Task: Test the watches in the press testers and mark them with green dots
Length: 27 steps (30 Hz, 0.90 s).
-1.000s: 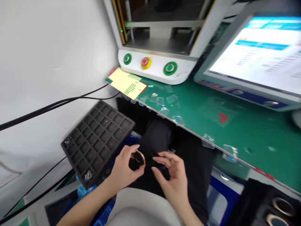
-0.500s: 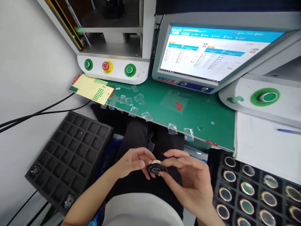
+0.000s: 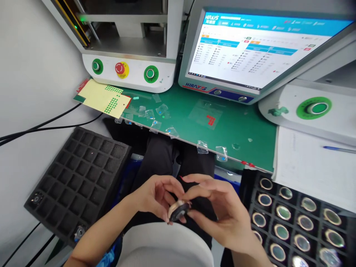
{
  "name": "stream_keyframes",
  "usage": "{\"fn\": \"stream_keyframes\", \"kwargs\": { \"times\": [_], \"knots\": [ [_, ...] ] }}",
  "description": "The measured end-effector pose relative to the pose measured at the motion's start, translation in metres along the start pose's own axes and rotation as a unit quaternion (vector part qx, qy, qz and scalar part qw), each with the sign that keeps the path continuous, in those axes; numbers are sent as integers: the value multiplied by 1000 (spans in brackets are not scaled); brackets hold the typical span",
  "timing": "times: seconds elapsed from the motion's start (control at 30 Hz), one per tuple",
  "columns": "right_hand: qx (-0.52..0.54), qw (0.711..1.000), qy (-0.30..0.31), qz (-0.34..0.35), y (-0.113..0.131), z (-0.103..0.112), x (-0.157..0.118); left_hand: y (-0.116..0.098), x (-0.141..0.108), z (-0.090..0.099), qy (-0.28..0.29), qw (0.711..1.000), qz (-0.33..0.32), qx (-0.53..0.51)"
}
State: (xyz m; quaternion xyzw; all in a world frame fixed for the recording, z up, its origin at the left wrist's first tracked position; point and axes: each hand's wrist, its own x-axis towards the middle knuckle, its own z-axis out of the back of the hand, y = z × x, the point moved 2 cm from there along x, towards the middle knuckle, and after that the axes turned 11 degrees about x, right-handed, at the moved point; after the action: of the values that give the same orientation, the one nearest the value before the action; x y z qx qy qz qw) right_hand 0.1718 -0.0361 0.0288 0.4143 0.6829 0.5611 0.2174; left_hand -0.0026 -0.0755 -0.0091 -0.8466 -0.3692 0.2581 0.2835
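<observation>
Between my two hands, above my lap, is a small round part (image 3: pixel 178 211) with a gold-coloured rim and a black face; it looks like a watch case. It is tilted, its dark face turned toward me and to the right. My left hand (image 3: pixel 158 196) grips its left side between thumb and fingers. The fingertips of my right hand (image 3: pixel 219 207) pinch its right edge, thumb below and index finger above. Some of the fingertips behind the part are hidden.
On the left a black foam tray (image 3: pixel 80 178) has two small parts in its pockets. At right a black tray (image 3: pixel 274 200) holds several gold-rimmed round parts. Ahead are a green bench (image 3: pixel 183 115) with plastic scraps, a monitor (image 3: pixel 230 55), a button panel (image 3: pixel 133 79) and papers (image 3: pixel 300 163).
The round part has been tilted, from nearly level to steeply slanted, and shifted slightly left and down. My right hand's fingers moved left with it. The whole view has shifted slightly.
</observation>
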Motion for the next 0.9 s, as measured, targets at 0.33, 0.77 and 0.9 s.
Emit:
{"fn": "stream_keyframes", "kwargs": {
  "times": [0.33,0.77,0.9],
  "knots": [
    [229,948,-171,-137,-2,-15,-2,-31,-14,-19,-191,854,-288,389],
    [332,887,-159,-278,1,-29,6,-39,-17,-20,-168,792,-307,501],
    [327,888,-152,-286,2,-28,8,-41,-17,-19,-163,780,-296,526]
  ]
}}
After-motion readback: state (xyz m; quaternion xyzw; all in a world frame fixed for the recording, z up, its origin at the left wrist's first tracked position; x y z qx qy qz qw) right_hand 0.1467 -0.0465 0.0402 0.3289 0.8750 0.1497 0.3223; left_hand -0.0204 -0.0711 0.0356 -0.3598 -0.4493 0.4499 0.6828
